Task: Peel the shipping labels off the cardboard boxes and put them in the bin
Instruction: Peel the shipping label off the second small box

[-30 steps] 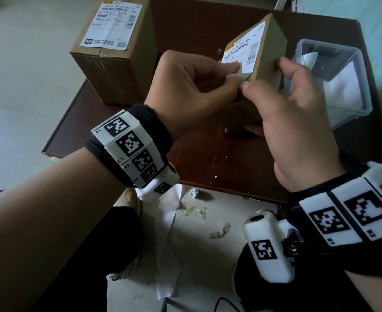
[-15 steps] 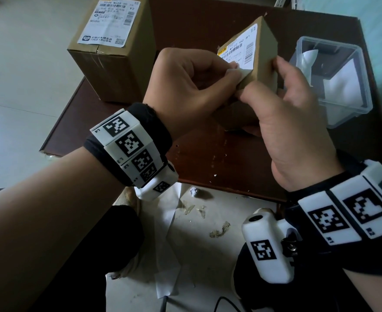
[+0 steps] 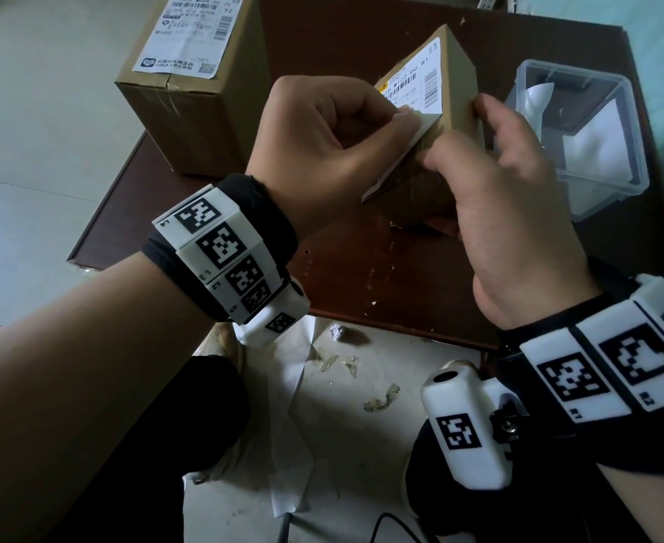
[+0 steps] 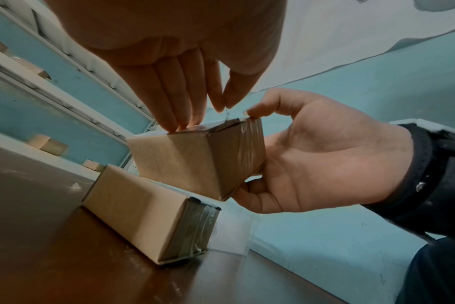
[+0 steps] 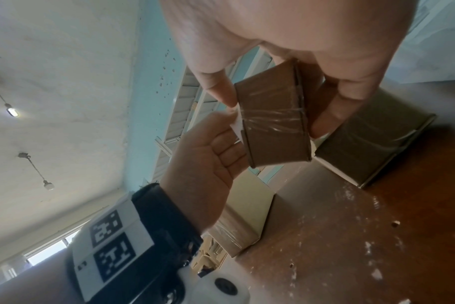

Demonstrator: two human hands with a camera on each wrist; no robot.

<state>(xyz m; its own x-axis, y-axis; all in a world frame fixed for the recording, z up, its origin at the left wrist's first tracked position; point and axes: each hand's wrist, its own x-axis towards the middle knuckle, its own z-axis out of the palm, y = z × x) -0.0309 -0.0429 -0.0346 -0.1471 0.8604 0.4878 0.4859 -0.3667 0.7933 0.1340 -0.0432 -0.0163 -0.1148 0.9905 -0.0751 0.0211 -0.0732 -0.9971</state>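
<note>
My right hand [image 3: 491, 158] grips a small cardboard box [image 3: 455, 84] and holds it tilted above the brown table [image 3: 342, 268]. A white shipping label [image 3: 412, 84] covers the box's upper face, and its near edge is lifted off the cardboard. My left hand [image 3: 365, 131] pinches that loose edge between thumb and forefinger. The left wrist view shows the same box [image 4: 195, 156] with the right hand [image 4: 312, 160] cupped round it. In the right wrist view the white label corner [image 5: 237, 123] sticks out beside the taped box [image 5: 273, 123].
A larger cardboard box [image 3: 189, 107] with its own label [image 3: 189, 33] stands at the table's back left. A clear plastic bin [image 3: 636, 143] holding white sheets sits at the right. Paper strips and scraps [image 3: 381, 397] lie on the floor below the table's front edge.
My left hand has pulled the label's near edge further off the small box, so a longer strip now hangs loose. My right hand has tipped the box slightly.
</note>
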